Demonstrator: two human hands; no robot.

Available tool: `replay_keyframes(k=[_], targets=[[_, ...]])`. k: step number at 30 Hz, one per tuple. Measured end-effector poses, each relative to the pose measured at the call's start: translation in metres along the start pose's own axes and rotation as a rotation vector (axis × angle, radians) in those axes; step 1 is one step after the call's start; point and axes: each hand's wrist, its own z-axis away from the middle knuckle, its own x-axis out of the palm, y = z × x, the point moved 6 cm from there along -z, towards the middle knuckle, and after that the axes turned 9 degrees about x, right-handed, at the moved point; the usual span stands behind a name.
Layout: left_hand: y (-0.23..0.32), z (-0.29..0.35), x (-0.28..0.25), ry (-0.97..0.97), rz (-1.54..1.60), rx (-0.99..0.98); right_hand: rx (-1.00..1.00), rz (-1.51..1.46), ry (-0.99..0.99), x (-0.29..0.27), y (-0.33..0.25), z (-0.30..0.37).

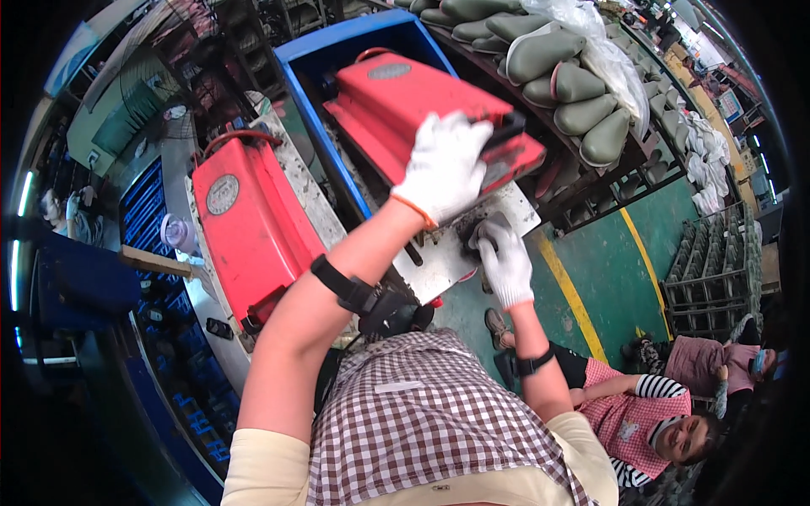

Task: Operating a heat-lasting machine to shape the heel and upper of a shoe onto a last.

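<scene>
A red machine cover (pixel 422 101) with an oval plate on top stands tilted in a blue metal frame (pixel 342 46). My left hand (pixel 445 169), in a white knit glove, is closed at its near end, on the black handle (pixel 504 132). Lower and to the right, my right hand (pixel 506 263), gloved too, has its fingers bent around a dark grey piece at the edge of a pale metal plate (pixel 434 266). Its fingers partly hide that piece, and its kind is unclear. A second red cover (pixel 249 223) stands lowered at my left.
Grey-green boots (pixel 582 101) lie piled on a rack at the back right, beside clear plastic sheeting. Yellow lines (pixel 574 295) cross the green floor. Two people in pink (pixel 624 413) are at the lower right. A wire rack (pixel 717 270) stands at the far right.
</scene>
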Motion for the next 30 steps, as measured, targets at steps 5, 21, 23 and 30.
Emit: replay_keyframes(k=[5, 21, 23, 30], targets=[[-0.034, -0.056, -0.062, 0.093, -0.055, -0.006, 0.262, 0.124, -0.221, 0.080, -0.010, -0.102], [-0.123, 0.135, -0.095, 0.455, 0.742, -0.967, 0.856, -1.222, -0.767, 0.108, 0.001, -0.070], [-0.111, 0.184, -0.083, 0.458, 0.885, -1.029, 0.906, -1.515, -0.867, 0.102, -0.015, -0.019], [-0.045, 0.259, -0.116, 0.492, 0.912, -0.902, 0.845, -1.736, -1.224, 0.111, -0.068, 0.085]])
